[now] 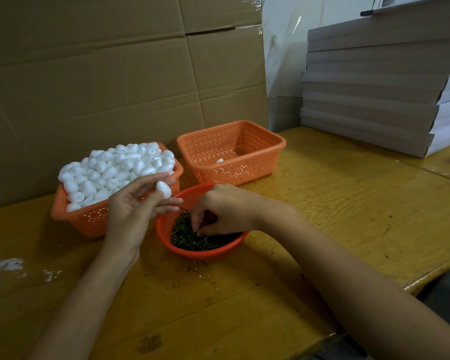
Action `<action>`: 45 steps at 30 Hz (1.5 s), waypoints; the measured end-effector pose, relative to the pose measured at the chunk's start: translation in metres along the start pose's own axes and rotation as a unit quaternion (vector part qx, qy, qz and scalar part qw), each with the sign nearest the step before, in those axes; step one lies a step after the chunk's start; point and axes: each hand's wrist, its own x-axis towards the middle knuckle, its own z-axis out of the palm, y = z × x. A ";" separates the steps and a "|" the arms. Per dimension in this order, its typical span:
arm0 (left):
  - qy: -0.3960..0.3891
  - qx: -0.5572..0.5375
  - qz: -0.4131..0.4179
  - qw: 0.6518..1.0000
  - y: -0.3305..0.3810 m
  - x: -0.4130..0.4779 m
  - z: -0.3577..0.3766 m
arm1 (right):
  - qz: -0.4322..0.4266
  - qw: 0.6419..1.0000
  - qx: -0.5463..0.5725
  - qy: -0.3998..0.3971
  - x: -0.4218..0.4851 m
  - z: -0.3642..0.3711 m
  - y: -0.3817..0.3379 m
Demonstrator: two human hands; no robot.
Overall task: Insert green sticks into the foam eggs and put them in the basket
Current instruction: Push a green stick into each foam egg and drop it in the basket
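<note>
Orange-red plastic is framing the work as you are dipping your right hand point(218, 209) into the red bowl point(164, 229), fingers curled downward and fingertips pinching at the green sticks point(190, 240) heaped inside it. Just left of the bowl, above its rim, your left hand point(130, 203) is holding one white foam egg point(163, 189) between thumb and fingertips, the other fingers loosely reaching toward the bowl. Behind the bowl to the left, a full basket point(76, 219) is brimming with a heap of eggs point(115, 167). Directly behind the bowl, a second basket point(255, 167) is holding a single egg point(220, 160) on its floor. The bowl is sitting on a worn wooden table point(322, 203), with foam crumbs point(8, 265) lying well to its left. Cardboard sheets point(89, 74) are standing behind the bowl, and a stack of flat boxes point(369, 100) is rising far to its right.
</note>
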 end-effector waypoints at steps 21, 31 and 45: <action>0.007 0.008 0.010 1.000 0.002 -0.001 0.002 | -0.001 1.000 -0.003 0.001 0.000 -0.001 -0.001; 0.000 -0.009 -0.002 1.000 0.002 -0.001 0.001 | 0.001 1.000 -0.007 -0.004 0.000 -0.001 -0.002; 0.001 -0.002 0.023 1.000 0.004 -0.003 0.003 | 0.002 1.000 -0.009 -0.007 0.000 -0.001 -0.002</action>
